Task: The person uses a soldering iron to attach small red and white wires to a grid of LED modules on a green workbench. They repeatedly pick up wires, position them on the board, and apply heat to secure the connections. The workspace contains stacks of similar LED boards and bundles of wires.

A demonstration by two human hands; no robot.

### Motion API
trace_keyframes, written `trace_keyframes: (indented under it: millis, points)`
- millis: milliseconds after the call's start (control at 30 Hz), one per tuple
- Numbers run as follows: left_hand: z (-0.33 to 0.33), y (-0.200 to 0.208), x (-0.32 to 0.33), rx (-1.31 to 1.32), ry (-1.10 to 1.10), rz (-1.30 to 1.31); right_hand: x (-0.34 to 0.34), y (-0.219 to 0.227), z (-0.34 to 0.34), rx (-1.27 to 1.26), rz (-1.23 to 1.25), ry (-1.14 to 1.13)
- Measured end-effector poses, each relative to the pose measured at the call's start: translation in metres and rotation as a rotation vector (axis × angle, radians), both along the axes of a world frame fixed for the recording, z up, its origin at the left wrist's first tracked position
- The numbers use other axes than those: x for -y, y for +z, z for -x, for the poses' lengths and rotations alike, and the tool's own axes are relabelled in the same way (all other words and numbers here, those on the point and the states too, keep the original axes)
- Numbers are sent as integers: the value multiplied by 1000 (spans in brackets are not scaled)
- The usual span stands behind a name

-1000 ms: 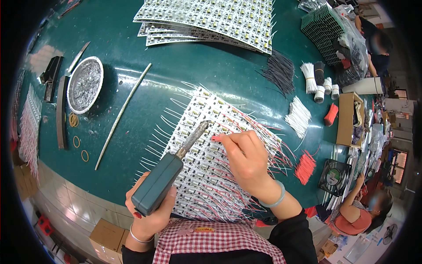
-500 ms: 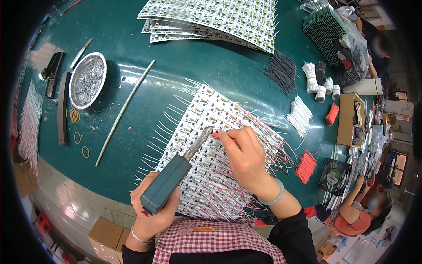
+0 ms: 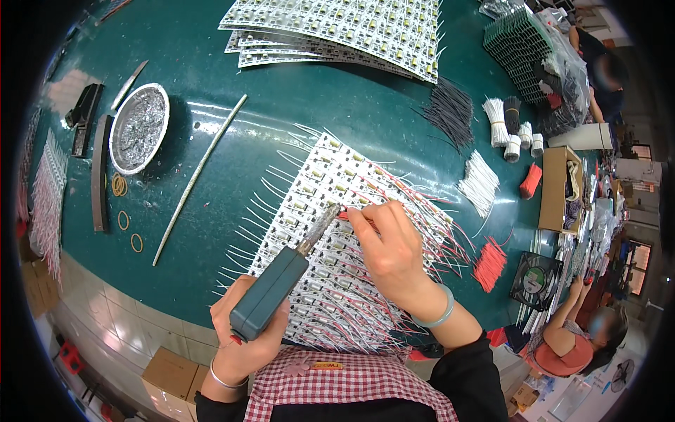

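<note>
- Our left hand grips a dark green, pistol-shaped soldering iron, its tip at the white circuit-board panel lying on the green worktop before us.
- Our right hand pinches what look like thin red wires beside that tip.
- We judge the panel part done: red wires trail over its right side and lower rows; its upper left shows none.
- A loose red wire pile lies unused rightward.
</note>
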State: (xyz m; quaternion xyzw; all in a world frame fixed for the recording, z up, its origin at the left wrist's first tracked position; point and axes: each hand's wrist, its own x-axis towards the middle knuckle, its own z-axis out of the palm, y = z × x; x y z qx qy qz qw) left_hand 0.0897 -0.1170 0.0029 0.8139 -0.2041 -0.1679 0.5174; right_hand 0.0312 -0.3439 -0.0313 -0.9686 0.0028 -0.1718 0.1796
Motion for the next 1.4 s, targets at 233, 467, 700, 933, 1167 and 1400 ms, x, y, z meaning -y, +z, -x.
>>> trace_keyframes:
  millis: [233,467,700,933,1167,1400]
  points:
    - [0,2,2,24,-8,13,0,3,-1,-12,20,2]
    - [0,6,-7,-13,-9,-31,-1,6,-3,-17,17,-1]
    - [3,4,-8,-70,-3,-36,0,3,-2,-6,10,-1]
    - [4,5,-12,-70,45,26,0,8,5,106,-2,24]
    - [6,4,-18,-42,24,69,-11,5,10,61,-33,9]
    - [8,6,-21,-74,32,34,-13,2,12,11,-35,23]
